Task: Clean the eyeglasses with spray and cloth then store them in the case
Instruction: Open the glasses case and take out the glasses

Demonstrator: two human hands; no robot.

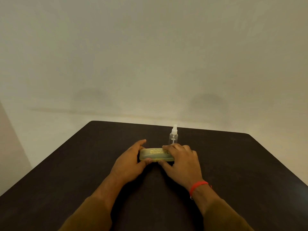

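A: Item one, leftmost?

B: Left hand, curled round the left end of the flat, oblong, translucent yellow-green plastic eyeglass case; thumb at the case's near edge, fingers reaching over its far edge. Holding, not spread.

A: Item two, the case itself?

B: Lies closed on the dark brown matte worktop, about the middle. Printed lettering on the lid. Long axis runs left to right, so each hand takes one end and neither is nearer.

A: Eyeglasses? Cloth?

B: Neither on show. Whether they sit inside the case, I cannot tell.

A: Item three?

B: Small, clear plastic spray bottle with a white pump top, upright, just behind the case's right end, apart from it.

A: Item four?

B: Right hand, red thread band at the wrist, laid over the case's right end, thumb at the near edge. Gripping likewise.

A: Likely step?

B: Judged: prising the lid up along the near edge, thumbs already placed there.
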